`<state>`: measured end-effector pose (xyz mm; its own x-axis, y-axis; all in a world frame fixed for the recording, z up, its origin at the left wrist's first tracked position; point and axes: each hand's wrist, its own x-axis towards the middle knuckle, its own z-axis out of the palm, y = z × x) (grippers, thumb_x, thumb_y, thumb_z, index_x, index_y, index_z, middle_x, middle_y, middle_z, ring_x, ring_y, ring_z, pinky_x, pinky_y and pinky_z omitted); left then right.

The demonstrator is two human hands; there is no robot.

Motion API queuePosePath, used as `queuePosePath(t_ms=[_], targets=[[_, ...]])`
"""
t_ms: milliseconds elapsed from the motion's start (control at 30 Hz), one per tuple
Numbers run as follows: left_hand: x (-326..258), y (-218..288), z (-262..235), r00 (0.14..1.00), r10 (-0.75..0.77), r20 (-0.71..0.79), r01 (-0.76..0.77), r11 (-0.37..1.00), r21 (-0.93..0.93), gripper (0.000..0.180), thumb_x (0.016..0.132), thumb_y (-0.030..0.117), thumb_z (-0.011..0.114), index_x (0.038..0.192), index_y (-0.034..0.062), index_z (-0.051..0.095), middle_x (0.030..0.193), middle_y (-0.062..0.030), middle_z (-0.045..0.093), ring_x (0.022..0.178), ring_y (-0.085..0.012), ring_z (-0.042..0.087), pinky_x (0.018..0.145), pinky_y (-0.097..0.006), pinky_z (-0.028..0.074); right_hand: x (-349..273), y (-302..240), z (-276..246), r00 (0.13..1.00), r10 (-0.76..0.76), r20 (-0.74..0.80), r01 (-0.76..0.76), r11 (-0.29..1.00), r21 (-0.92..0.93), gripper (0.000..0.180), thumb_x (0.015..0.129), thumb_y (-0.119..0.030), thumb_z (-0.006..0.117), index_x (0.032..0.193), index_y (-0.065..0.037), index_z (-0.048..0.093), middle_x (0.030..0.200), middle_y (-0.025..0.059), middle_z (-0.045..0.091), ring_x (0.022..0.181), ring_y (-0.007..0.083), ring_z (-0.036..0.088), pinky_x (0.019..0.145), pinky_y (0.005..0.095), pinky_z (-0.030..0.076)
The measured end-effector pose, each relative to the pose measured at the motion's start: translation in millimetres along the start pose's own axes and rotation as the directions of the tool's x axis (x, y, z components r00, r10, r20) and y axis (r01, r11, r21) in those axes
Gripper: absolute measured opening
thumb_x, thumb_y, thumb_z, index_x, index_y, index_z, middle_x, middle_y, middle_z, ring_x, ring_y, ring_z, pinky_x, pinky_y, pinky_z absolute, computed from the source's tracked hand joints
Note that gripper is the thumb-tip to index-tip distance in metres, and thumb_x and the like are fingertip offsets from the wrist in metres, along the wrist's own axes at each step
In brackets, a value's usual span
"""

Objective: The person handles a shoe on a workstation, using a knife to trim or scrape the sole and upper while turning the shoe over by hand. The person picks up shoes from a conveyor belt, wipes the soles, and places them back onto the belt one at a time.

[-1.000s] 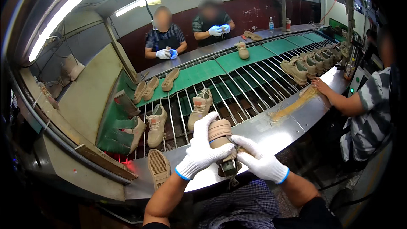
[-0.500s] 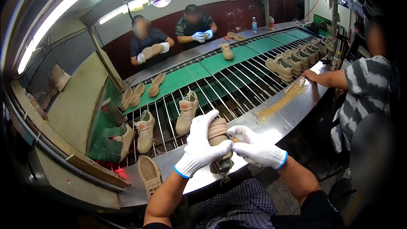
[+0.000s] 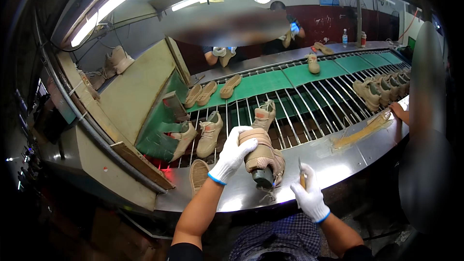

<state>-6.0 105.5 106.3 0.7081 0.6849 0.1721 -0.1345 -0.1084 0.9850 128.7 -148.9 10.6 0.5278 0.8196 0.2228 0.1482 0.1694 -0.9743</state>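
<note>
Tan mesh shoe on a dark last [image 3: 263, 157], sole side up, low in the centre of the frame, just above the near steel ledge [image 3: 338, 152] of the conveyor. Gripped around the heel end by the left hand in a white glove with blue cuff [image 3: 232, 157], fingers curled closed over the pale sole edge. Right hand in a matching white glove [image 3: 309, 195], just right of the shoe and apart from it, closed around a thin pointed hand tool [image 3: 300, 174] with the tip pointing up; exact kind of tool too small to tell.

Best handled, by the look of it, with the left grip kept firm on the heel so the last cannot roll, tool brought in slowly toward the upper, tip angled away from the holding fingers.

Shoe itself: beige knit upper, lighter ribbed sole, dark rounded last end poking out at the bottom, loose lace ends hanging below.

Beyond, on the metal-rod conveyor with green mats [image 3: 299, 101]: more tan shoes [image 3: 210, 133] at centre, a row at the right [image 3: 372, 92], flat insoles [image 3: 212, 92] at upper centre. Loose ribbed sole [image 3: 198, 176] at lower left of the ledge.
</note>
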Motion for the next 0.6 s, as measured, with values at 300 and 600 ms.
queuePosePath(t_ms=[300, 600], targets=[[-66, -30, -47, 0.992, 0.074, -0.105, -0.052, 0.980, 0.190, 0.051, 0.099, 0.016, 0.075, 0.143, -0.0009, 0.055, 0.129, -0.0102, 0.066, 0.119, -0.0169, 0.062, 0.108, -0.034, 0.050, 31, 22, 63, 0.980, -0.129, 0.154, 0.141, 0.988, -0.068, 0.086, 0.081, -0.017, 0.096, 0.147, 0.000, 0.044, 0.119, 0.0115, 0.063, 0.099, 0.0159, 0.064, 0.087, 0.0344, 0.057], [-105, -74, -57, 0.959, -0.217, -0.180, 0.260, 0.928, 0.265, 0.057, 0.091, 0.025, 0.086, 0.136, 0.0003, 0.060, 0.128, -0.0150, 0.069, 0.116, -0.0223, 0.068, 0.101, -0.038, 0.056, 20, 36, 67, 0.956, 0.046, 0.288, 0.083, 0.903, -0.421, 0.071, 0.081, -0.035, 0.094, 0.132, 0.000, 0.059, 0.112, 0.0185, 0.068, 0.099, 0.0313, 0.070, 0.090, 0.0417, 0.057]])
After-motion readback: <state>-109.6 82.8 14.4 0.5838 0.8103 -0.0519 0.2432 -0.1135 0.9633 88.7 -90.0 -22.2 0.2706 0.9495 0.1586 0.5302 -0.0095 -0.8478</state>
